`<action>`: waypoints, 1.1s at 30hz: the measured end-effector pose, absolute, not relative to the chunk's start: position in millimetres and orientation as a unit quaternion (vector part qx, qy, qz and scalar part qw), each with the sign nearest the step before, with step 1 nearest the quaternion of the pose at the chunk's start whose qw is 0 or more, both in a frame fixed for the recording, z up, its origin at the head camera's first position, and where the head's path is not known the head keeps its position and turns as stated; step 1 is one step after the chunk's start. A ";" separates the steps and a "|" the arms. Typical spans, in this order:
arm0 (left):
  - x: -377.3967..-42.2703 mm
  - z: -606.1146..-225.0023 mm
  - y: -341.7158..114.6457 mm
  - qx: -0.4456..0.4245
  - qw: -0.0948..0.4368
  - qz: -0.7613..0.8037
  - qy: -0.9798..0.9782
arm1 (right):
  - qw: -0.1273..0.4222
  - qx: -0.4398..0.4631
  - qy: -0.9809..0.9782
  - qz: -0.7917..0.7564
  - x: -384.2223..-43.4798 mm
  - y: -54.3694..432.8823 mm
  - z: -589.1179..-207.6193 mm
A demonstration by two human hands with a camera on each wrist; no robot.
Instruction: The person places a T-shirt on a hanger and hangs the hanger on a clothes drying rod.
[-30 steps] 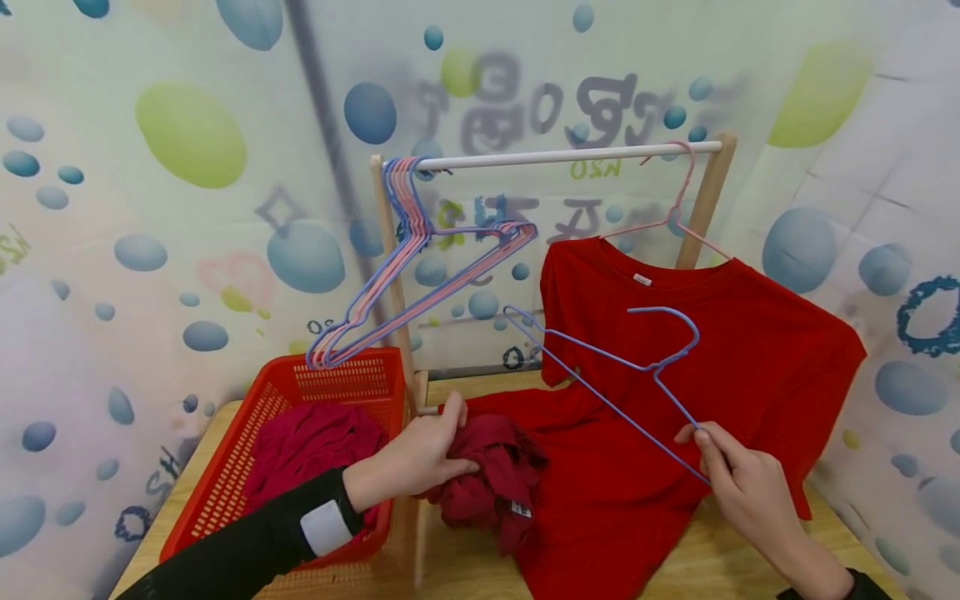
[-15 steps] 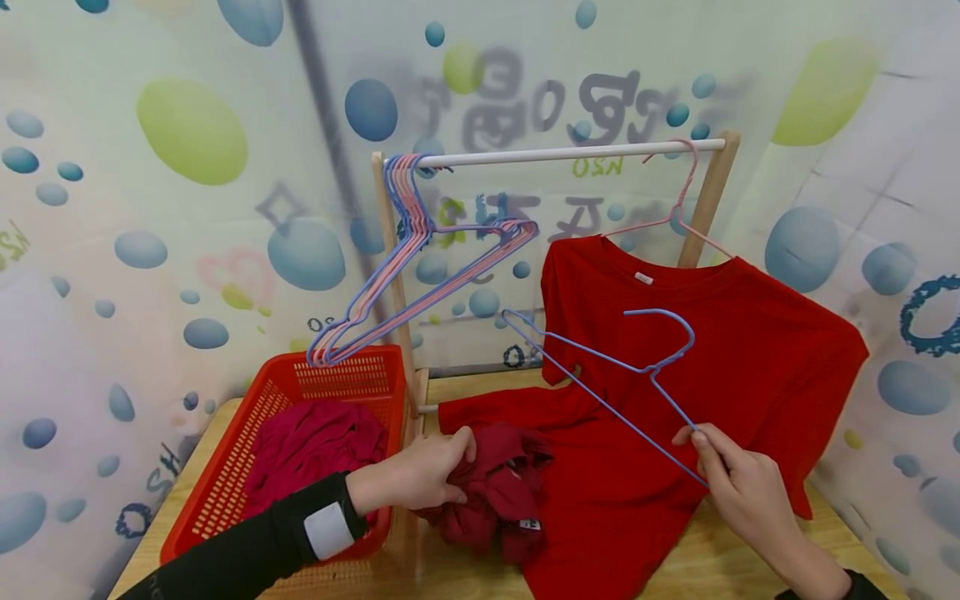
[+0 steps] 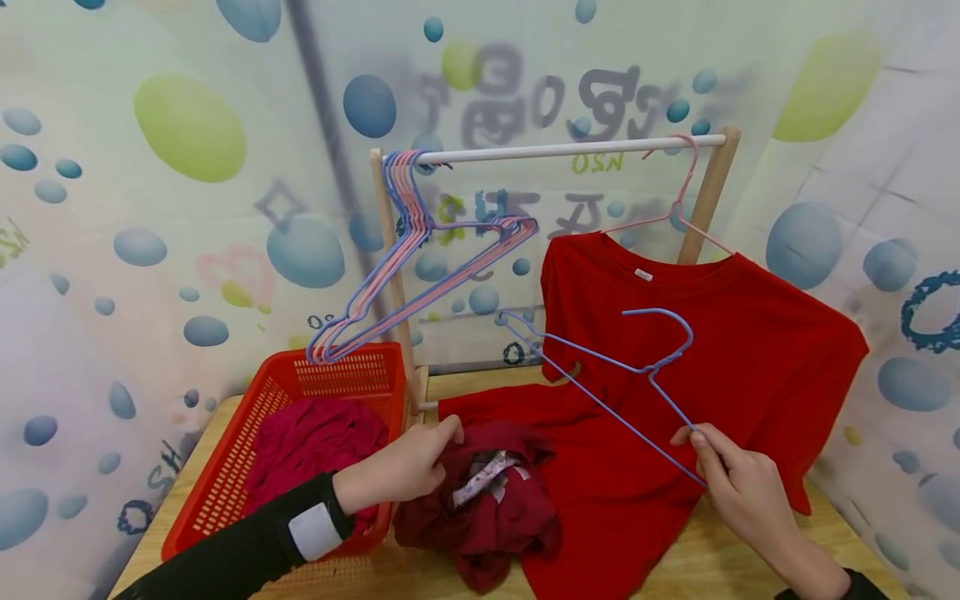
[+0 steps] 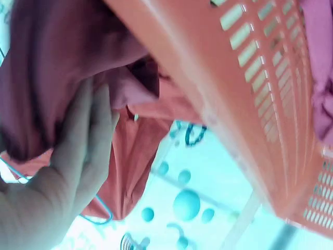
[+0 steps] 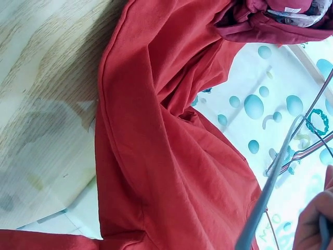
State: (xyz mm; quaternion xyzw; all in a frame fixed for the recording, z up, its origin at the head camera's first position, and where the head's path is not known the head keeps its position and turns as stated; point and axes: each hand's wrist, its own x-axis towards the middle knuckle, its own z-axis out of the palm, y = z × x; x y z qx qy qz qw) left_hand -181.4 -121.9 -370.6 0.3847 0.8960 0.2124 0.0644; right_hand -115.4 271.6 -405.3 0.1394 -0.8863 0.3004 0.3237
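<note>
Tabletop [image 3: 693,552]: one basket [image 3: 352,376]; right hand [image 3: 748,490] holds one hanger [image 3: 651,368]

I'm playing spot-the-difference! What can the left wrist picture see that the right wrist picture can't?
Only the left wrist view: the orange-red basket, the pink cloth at its edge of the picture, and the left hand.

Only the right wrist view: the right hand, partly cut off, and a patterned strip on the dark red cloth.

Both: that dark red cloth, the red clothes, the blue hanger (just bits of it in the left one) and the spotted backdrop.
</note>
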 end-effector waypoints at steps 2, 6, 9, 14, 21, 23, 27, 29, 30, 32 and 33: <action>-182.4 -367.1 -123.9 0.365 0.024 0.230 0.902 | 0.325 0.142 -0.885 0.302 -115.7 271.6 -405.2; -182.8 -357.2 -126.6 0.314 -0.040 0.266 0.910 | 0.326 0.146 -0.883 0.306 -115.8 271.5 -405.2; -181.7 -349.9 -127.7 0.279 -0.062 0.291 0.913 | 0.323 0.148 -0.882 0.310 -115.4 271.4 -404.9; -177.9 -341.9 -127.8 0.235 -0.087 0.320 0.914 | 0.332 0.161 -0.878 0.304 -115.3 273.5 -403.8; -178.3 -334.4 -132.3 0.211 -0.033 0.413 0.885 | 0.341 0.174 -0.871 0.307 -115.0 276.4 -400.6; -179.5 -331.8 -133.7 0.200 0.003 0.449 0.871 | 0.342 0.179 -0.868 0.312 -114.2 276.5 -399.9; -180.3 -326.4 -136.5 0.161 0.099 0.526 0.829 | 0.343 0.197 -0.860 0.321 -112.1 275.5 -399.4; -179.7 -323.4 -138.3 0.138 0.139 0.557 0.807 | 0.341 0.206 -0.858 0.325 -111.3 274.8 -399.6; -179.6 -322.4 -139.2 0.129 0.156 0.574 0.793 | 0.337 0.210 -0.857 0.327 -111.0 274.5 -399.9; -179.7 -320.8 -141.2 0.119 0.180 0.605 0.766 | 0.330 0.217 -0.856 0.333 -110.6 274.1 -400.5; -179.8 -320.1 -142.2 0.118 0.187 0.618 0.754 | 0.326 0.219 -0.856 0.337 -110.7 273.8 -401.1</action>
